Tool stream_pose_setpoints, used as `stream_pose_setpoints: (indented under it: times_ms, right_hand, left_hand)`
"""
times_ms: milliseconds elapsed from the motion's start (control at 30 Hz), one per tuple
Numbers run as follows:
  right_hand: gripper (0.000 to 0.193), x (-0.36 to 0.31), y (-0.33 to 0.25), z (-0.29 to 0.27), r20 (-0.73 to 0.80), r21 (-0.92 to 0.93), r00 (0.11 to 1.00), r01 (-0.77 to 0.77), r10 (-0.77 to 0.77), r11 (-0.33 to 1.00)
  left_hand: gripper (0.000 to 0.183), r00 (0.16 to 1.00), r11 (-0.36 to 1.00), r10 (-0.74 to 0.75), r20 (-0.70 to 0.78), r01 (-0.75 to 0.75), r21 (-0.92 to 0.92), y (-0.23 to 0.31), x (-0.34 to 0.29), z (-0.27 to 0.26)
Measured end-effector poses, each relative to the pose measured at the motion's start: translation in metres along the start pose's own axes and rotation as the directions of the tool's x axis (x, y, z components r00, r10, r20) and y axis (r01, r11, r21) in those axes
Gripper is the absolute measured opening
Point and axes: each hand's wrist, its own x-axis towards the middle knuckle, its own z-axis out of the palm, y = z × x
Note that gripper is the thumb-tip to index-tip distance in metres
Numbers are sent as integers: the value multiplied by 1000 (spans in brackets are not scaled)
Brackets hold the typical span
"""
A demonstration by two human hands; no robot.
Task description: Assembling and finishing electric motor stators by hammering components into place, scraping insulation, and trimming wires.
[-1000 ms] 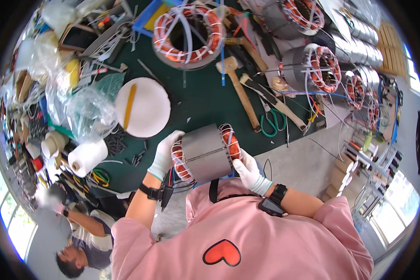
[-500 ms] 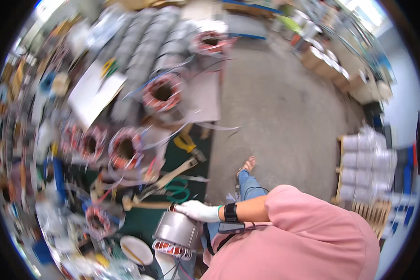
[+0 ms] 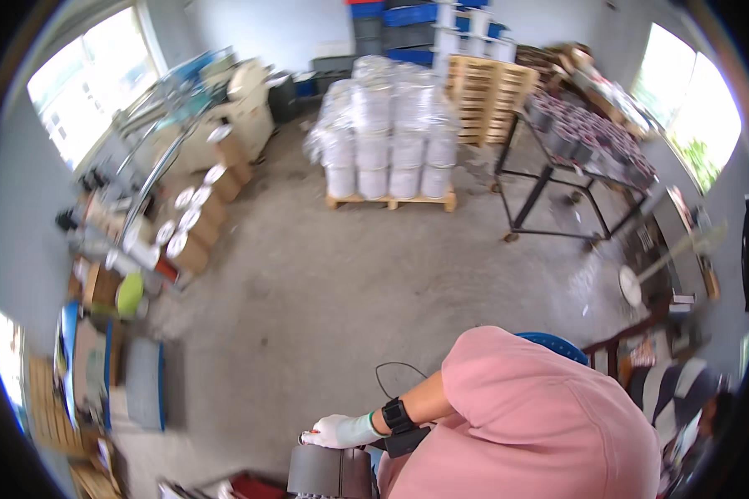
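Observation:
My right hand (image 3: 337, 432), in a white glove with a black band on the wrist, is at the lower middle. Its fingers are closed over the end of a grey metal motor stator (image 3: 329, 470). A bit of orange-red shows at the fingertips. The stator's lower part runs out of the picture at the bottom edge. My forearm comes from the pink sleeve (image 3: 524, 399) at the right. My left hand does not show.
Wrapped white drums stand on a wooden pallet (image 3: 391, 200) ahead. A wheeled black-framed table (image 3: 549, 170) carries several stators. Cardboard boxes (image 3: 189, 249) line the left. A blue stool (image 3: 555, 344) is behind my shoulder; another person in a striped top (image 3: 670, 395) is at the right.
My view has swung right, away from the bench with its tools and wound stators, to the open room. My right hand stays on the stator, which has turned with me.

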Motion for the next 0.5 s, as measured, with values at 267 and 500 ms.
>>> stream_pose_setpoints:
  times_ms: [267, 500]
  right_hand:
    - [67, -51, 63, -190, -592, 457, 779, 114, 206, 882]
    - [65, -149, 143, -268, -697, 717, 383, 412, 607, 563]
  left_hand:
    - [25, 752, 950, -108, 650, -114, 290, 90, 154, 247]
    - [26, 309, 866, -324, 894, -285, 412, 127, 203, 479]
